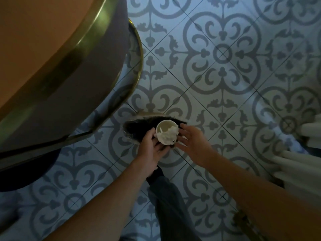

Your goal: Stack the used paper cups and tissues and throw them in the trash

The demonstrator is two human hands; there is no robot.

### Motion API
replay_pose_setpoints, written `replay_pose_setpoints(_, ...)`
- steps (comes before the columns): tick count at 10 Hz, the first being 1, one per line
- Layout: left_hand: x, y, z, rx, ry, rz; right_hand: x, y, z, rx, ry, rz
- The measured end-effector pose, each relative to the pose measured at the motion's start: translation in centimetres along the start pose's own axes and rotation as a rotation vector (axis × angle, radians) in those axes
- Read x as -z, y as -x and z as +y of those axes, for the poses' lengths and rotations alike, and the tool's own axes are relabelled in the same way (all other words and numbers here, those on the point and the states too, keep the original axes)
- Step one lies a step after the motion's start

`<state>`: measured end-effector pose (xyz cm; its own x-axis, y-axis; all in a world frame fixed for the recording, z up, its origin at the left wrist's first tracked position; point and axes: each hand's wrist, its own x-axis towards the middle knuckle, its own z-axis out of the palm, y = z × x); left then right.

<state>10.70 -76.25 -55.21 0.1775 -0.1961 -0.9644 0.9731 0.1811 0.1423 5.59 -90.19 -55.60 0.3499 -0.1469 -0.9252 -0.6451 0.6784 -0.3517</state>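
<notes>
A white paper cup (pixel 165 127) with a crumpled white tissue (pixel 169 136) inside is held upright over a small bin lined with a dark bag (pixel 137 127) on the tiled floor. My left hand (pixel 152 150) grips the cup from below and from its left side. Just right of the cup, my right hand (pixel 192 143) has its fingers spread, the fingertips close to the rim and holding nothing. Whether more cups are stacked beneath the top one is hidden.
A round table with a brass rim (pixel 73 54) fills the upper left and overhangs the bin. A dark chair seat (pixel 26 169) lies below it. A white radiator (pixel 298 164) stands at the right. My leg (pixel 166 202) is under my arms.
</notes>
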Motion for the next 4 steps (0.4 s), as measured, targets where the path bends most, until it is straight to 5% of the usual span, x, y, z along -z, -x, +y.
replay_pose_setpoints(4,3.1,1.4,-0.3,0.008,-0.077,0.008,-0.4,1.4,1.5,-0.051,0.060,0.000)
